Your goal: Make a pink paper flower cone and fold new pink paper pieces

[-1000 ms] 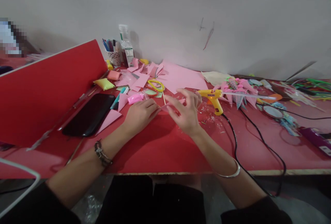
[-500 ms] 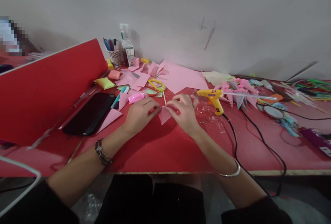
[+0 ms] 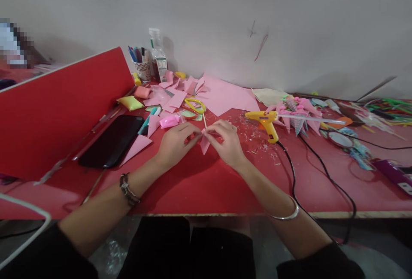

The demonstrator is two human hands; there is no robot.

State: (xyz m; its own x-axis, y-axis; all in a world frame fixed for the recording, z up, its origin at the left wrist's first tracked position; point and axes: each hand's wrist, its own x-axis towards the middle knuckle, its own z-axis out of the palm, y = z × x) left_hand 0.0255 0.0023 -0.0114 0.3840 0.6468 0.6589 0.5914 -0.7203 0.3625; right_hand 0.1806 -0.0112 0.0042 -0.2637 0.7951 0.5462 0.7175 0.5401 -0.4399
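Between my two hands, over the middle of the red table (image 3: 193, 189), is a small piece of pink paper (image 3: 204, 145), its pointed end hanging toward me. My left hand (image 3: 176, 141) pinches its upper left edge between thumb and fingers. On the other side my right hand (image 3: 227, 141) pinches the upper right edge. The fingertips almost meet and hide the top of the paper. Just beyond them a thin pale stick (image 3: 205, 121) points away from me beside yellow-handled scissors (image 3: 195, 105). A packet of bright pink material (image 3: 170, 120) lies close to my left hand.
A yellow glue gun (image 3: 264, 122) with a clear stick and black cord lies to the right, near pink paper cones (image 3: 298, 118). Left are a black phone (image 3: 112, 141) and a red board (image 3: 64, 107). Behind stand a pen cup (image 3: 142, 69), a bottle (image 3: 159, 62) and pink sheets (image 3: 225, 94).
My right hand's fingers have drawn in closer together. The pink paper looks narrower, its sides brought inward. My left hand has barely moved.
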